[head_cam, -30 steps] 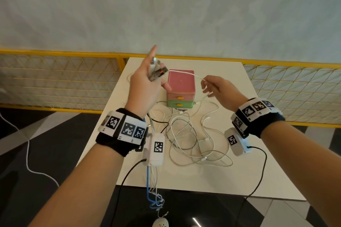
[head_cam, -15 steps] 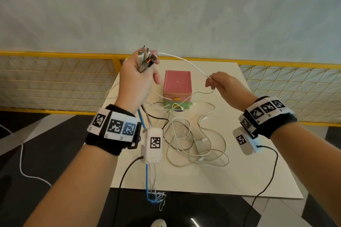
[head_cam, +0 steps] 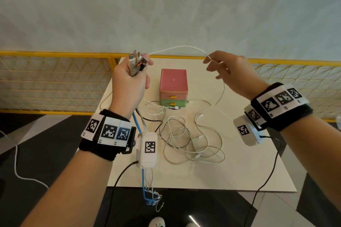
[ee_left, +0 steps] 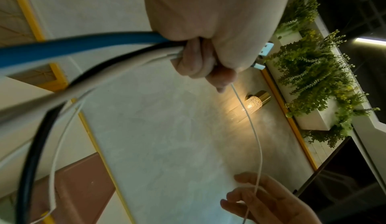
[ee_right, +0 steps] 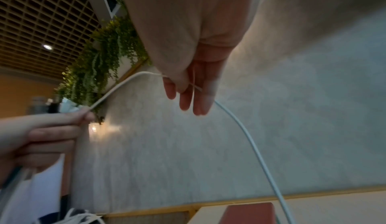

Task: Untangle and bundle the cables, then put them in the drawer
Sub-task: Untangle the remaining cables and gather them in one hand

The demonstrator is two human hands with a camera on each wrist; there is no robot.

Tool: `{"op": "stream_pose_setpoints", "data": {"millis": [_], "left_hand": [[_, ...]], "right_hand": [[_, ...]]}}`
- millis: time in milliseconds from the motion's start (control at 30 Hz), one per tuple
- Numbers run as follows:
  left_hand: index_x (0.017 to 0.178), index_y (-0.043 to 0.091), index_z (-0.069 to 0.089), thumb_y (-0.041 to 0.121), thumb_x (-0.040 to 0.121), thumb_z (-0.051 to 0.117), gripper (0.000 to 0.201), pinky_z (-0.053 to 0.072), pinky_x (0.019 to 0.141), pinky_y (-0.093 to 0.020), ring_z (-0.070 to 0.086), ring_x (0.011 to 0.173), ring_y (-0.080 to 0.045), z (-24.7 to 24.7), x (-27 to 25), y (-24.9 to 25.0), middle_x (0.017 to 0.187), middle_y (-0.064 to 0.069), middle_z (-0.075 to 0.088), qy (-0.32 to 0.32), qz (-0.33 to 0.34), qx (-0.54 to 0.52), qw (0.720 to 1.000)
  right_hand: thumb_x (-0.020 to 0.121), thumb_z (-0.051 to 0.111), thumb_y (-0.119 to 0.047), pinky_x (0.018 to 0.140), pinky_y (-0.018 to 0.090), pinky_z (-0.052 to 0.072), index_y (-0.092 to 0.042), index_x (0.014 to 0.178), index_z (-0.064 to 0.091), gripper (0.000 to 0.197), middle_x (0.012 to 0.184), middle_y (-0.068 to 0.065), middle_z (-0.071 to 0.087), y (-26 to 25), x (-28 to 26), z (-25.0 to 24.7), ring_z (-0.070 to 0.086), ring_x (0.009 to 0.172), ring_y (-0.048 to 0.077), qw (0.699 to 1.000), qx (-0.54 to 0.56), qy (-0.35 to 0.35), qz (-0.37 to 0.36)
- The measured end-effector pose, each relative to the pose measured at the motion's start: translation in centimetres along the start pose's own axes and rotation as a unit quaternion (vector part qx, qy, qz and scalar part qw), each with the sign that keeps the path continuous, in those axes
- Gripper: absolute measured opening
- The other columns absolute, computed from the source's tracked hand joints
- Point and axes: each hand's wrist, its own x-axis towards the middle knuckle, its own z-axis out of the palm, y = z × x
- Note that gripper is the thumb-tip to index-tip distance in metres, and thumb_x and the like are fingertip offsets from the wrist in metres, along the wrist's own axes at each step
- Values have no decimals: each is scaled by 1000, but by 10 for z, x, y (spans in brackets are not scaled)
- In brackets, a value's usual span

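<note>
My left hand (head_cam: 135,72) is raised over the table's far left and grips a bunch of cable ends (head_cam: 137,61), plugs pointing up. Blue, black, grey and white cables (ee_left: 87,49) run out of that left hand (ee_left: 204,59). One thin white cable (head_cam: 180,48) arcs from it to my right hand (head_cam: 210,61), which pinches it between thumb and forefinger. Below my right hand (ee_right: 188,87) the white cable (ee_right: 250,145) drops to the table. A tangle of white cables (head_cam: 191,140) lies on the table (head_cam: 249,171). Behind it stands the small drawer box (head_cam: 173,83), pink over green, both drawers closed.
Blue and white cables (head_cam: 147,190) hang off the table's near edge. A yellow mesh railing (head_cam: 55,79) runs behind the table below a grey wall. Black leads trail from both wrist cameras. A white cord (head_cam: 16,162) lies on the dark floor at left.
Both hands have risen. My right hand has slid along the white cable to the right, away from the left hand, so a longer span arcs between them.
</note>
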Motion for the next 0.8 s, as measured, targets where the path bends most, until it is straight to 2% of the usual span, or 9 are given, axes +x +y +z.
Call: {"op": "stream_pose_setpoints", "data": {"millis": [100, 167, 233, 300, 467, 567, 633, 733, 800], "left_hand": [[95, 10, 67, 6, 99, 50, 18, 34, 46, -13, 40, 38, -3, 2, -6, -2, 44, 10, 47, -92, 3, 27, 995], [101, 13, 68, 3, 99, 49, 21, 33, 44, -12, 39, 37, -3, 5, -13, -1, 41, 9, 47, -139, 3, 28, 990], [115, 15, 65, 2, 100, 47, 27, 32, 43, -12, 38, 37, -4, 6, -18, 1, 44, 10, 48, -139, -7, -4, 990], [119, 17, 64, 11, 101, 48, 25, 31, 42, -12, 36, 37, -3, 4, -19, 2, 48, 7, 44, -117, -23, -28, 993], [101, 20, 72, 20, 102, 48, 23, 30, 43, -11, 32, 37, -4, -1, -23, 1, 43, 4, 39, -128, -16, -19, 991], [95, 16, 72, 25, 101, 49, 25, 32, 45, -8, 34, 37, -4, 1, -29, 2, 46, -5, 39, -146, -13, -30, 989], [85, 12, 70, 27, 100, 49, 30, 31, 45, -8, 34, 36, -3, 2, -31, 2, 45, -2, 40, -149, -16, -33, 988], [68, 10, 60, 28, 101, 48, 39, 30, 43, -9, 35, 35, -3, 4, -32, 0, 42, 5, 42, -138, -33, -34, 989], [66, 12, 56, 29, 101, 47, 40, 30, 42, -10, 36, 36, -3, 3, -31, -2, 41, 10, 42, -124, -45, -34, 991]], "right_hand": [[96, 48, -10, 61, 40, 59, -24, 113, 57, 24, 86, -1, 70, -28, -16, -5, 70, 77, 11, 997, 45, -67, 11], [96, 50, -11, 54, 41, 58, -24, 112, 58, 23, 82, 0, 70, -47, -27, -14, 71, 65, 12, 993, 65, -94, 15], [96, 50, -13, 47, 37, 56, -22, 111, 60, 20, 79, -1, 71, -67, -39, -26, 69, 55, 13, 991, 65, -117, 21], [95, 53, -17, 41, 30, 52, -23, 111, 62, 19, 78, -3, 72, -85, -51, -40, 68, 49, 14, 989, 71, -127, 25], [92, 58, -19, 36, 25, 47, -24, 108, 65, 18, 79, -9, 73, -119, -71, -66, 63, 40, 13, 990, 109, -94, 1], [93, 57, -17, 36, 27, 47, -21, 109, 66, 19, 82, -8, 73, -128, -75, -69, 63, 40, 14, 989, 133, -53, -34], [95, 54, -14, 38, 30, 48, -19, 111, 66, 20, 84, -7, 73, -129, -75, -69, 65, 44, 15, 989, 129, -22, -68], [97, 50, -13, 51, 31, 52, -21, 112, 67, 24, 91, -11, 71, -127, -71, -73, 65, 56, 15, 990, 56, 18, -127], [97, 48, -12, 63, 33, 53, -19, 112, 68, 26, 94, -5, 70, -121, -67, -76, 64, 64, 12, 987, 3, 31, -155]]}}
